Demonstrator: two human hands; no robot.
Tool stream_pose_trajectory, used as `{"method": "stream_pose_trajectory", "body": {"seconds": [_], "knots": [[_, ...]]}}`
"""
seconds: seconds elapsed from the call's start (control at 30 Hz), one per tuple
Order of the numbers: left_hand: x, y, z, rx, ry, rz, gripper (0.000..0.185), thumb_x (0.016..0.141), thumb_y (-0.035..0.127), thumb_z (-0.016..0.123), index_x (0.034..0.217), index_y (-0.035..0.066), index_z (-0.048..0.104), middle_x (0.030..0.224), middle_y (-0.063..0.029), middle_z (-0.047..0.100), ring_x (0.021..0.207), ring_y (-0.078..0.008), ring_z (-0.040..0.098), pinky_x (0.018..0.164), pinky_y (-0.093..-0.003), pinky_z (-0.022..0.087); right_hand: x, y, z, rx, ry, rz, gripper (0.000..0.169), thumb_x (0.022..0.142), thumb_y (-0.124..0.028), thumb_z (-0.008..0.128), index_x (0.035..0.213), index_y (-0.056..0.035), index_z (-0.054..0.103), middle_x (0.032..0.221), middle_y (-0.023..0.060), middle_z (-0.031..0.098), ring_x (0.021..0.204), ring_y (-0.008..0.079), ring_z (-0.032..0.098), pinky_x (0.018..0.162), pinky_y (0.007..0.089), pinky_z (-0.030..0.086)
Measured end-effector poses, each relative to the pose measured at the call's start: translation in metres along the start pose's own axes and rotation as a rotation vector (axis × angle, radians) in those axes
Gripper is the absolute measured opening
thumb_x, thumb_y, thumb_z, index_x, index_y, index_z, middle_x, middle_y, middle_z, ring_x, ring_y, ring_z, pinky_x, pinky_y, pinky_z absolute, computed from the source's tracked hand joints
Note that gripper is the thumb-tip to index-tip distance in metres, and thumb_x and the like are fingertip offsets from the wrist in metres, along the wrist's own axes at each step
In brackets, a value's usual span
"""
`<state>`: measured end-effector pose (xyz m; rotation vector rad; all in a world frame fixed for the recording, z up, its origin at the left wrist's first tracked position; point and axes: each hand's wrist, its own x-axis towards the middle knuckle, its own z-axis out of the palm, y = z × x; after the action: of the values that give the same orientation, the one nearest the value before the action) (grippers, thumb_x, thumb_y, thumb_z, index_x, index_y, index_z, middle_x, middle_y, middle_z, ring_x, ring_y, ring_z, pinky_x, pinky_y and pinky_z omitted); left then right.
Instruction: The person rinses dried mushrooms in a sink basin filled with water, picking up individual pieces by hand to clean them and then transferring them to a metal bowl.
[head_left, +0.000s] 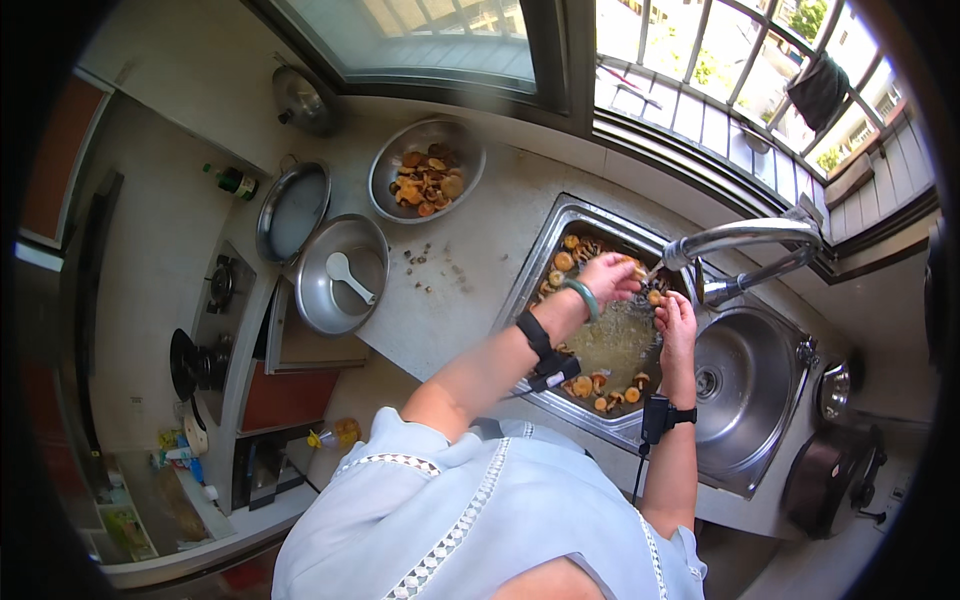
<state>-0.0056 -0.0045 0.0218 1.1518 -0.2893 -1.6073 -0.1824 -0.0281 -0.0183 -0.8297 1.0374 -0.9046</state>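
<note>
My left hand (611, 277) is at the faucet's spout, its fingers closed on an orange-brown mushroom (636, 271) over the filled sink basin. Just to its right, my right hand (677, 319) pinches a small yellowish mushroom (655, 298) between the fingertips. Several mushrooms float along the sides of the steel sink basin (626, 414), and the water (615, 341) in its middle is rippled. The chrome faucet (739, 244) reaches over the basin from the right. A steel bowl (380, 178) holding a pile of mushrooms stands on the counter to the left.
Dark crumbs (420, 259) lie on the counter (457, 292). A steel basin (311, 300) holds a white spoon (349, 277), beside a steel pan (274, 217). The round second sink bowl (750, 390) and a dark pot (821, 480) are to the right. A barred window (720, 67) is open ahead.
</note>
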Motion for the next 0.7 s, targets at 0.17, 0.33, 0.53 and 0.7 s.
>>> {"method": "stream_pose_trajectory", "body": {"seconds": [0.17,0.33,0.53,0.7], "knots": [[-0.014,0.090,-0.099,-0.076,0.251,0.300,0.013,0.086,0.016,0.052,0.091,0.004,0.054,0.085,-0.0086,0.061,0.078,-0.0167,0.060,0.068,-0.0282,0.051,-0.022,0.011,-0.026,-0.058,0.009,0.105,0.016,0.088,-0.020,0.049,0.099,-0.0097,0.054,0.083,-0.0015,0.057,0.067,0.0033,0.051,0.057,0.0154,0.042],[-0.045,0.185,-0.206,-0.518,0.384,0.377,0.039,0.090,0.029,0.043,0.111,-0.004,0.040,0.103,-0.0198,0.056,0.094,-0.0283,0.057,0.077,-0.0341,0.050,-0.036,0.029,-0.039,-0.077,0.009,0.185,0.016,0.088,-0.020,0.049,0.099,-0.0097,0.054,0.084,-0.0019,0.057,0.068,0.0035,0.051,0.057,0.0151,0.041],[-0.036,0.066,-0.159,0.166,0.290,0.096,0.021,0.086,0.020,0.051,0.101,0.006,0.053,0.089,-0.0087,0.061,0.074,-0.0155,0.058,0.062,-0.0261,0.048,-0.046,0.042,-0.036,-0.096,-0.036,0.248,0.017,0.088,-0.019,0.049,0.099,-0.0072,0.053,0.084,-0.0010,0.056,0.070,0.0052,0.050,0.057,0.0166,0.038],[-0.022,-0.063,-0.115,2.103,-0.123,0.112,0.026,0.073,0.016,0.059,0.097,0.009,0.059,0.102,-0.0096,0.059,0.091,-0.0262,0.058,0.077,-0.0379,0.044,-0.054,0.054,-0.044,-0.155,-0.104,0.280,0.016,0.088,-0.019,0.049,0.098,-0.0076,0.053,0.085,-0.0010,0.055,0.070,0.0052,0.049,0.057,0.0167,0.038]]}}
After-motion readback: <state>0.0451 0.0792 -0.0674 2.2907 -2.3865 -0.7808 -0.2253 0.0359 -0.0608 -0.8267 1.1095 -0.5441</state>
